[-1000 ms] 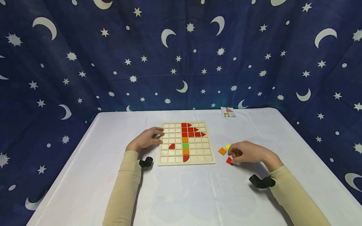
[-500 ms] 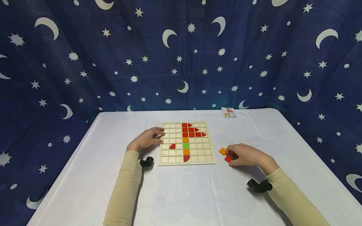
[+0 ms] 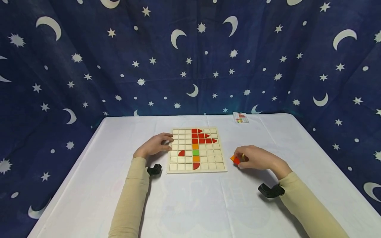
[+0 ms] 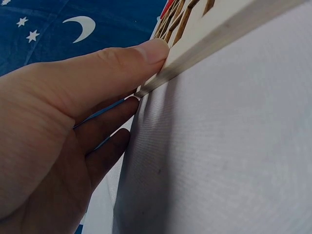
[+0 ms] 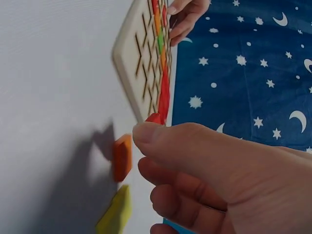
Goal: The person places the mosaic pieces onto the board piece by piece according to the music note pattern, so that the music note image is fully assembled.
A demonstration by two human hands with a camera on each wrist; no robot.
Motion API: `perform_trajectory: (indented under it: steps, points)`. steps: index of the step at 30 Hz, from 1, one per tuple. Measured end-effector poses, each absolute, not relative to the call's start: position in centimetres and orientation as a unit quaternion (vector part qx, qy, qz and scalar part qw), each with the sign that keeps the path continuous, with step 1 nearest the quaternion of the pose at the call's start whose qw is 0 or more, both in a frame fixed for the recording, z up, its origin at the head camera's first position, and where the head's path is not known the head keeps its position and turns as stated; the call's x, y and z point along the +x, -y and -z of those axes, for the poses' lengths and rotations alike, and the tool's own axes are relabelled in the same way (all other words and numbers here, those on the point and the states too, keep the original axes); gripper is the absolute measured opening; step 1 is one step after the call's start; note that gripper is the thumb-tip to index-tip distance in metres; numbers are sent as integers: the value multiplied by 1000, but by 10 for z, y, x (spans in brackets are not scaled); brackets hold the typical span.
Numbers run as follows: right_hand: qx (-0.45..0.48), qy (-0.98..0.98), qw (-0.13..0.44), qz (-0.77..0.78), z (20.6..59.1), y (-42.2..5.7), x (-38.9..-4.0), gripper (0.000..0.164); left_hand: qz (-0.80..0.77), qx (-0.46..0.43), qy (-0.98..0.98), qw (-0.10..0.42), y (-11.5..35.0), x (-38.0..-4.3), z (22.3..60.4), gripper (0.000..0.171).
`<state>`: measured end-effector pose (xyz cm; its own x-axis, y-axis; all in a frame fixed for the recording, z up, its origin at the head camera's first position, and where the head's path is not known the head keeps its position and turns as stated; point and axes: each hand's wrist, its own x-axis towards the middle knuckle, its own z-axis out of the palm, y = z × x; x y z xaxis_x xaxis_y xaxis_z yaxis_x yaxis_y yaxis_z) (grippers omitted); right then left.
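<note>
My right hand [image 3: 260, 159] pinches a red tile [image 3: 236, 161] between thumb and fingers, just above the table. In the right wrist view only a corner of that tile shows past the thumb tip. Below it lie an orange tile [image 5: 122, 158] and a yellow tile [image 5: 115, 214]. At the left side of a pale wooden grid board [image 3: 209, 158], my left hand [image 3: 154, 146] touches the edge, fingers loosely extended. Its thumb [image 4: 155, 50] rests on the board's rim in the left wrist view. Red, orange and green pieces form a column on the board.
A small printed card [image 3: 240, 117] with a coloured pattern lies at the back of the white-covered table [image 3: 190, 205]. On the board, a red quarter-round piece [image 3: 181, 153] sits apart, left of the column. A dark blue curtain [image 3: 119, 66] hangs behind.
The red tile has come off the table in my right hand, which has shifted slightly left. My left hand stays at the board's edge.
</note>
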<state>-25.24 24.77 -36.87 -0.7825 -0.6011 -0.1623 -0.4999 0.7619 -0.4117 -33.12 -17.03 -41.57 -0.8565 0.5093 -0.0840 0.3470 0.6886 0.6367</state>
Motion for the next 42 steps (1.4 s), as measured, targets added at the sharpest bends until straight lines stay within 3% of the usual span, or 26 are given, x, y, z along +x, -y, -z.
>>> perform_trajectory:
  steps: [22, 29, 42]
  points:
    - [-389, -904, 131, 119, 372, -103, -308, 23, -317, 242, -908, 126, 170, -332, 415, 44]
    - [-396, -899, 151, 108, 375, -86, -314, 30, -315, 254, -907, 118, 171, -332, 415, 42]
    - [-393, -903, 142, 96, 382, -78, -314, 15, -316, 256, -907, 112, 172, -331, 416, 42]
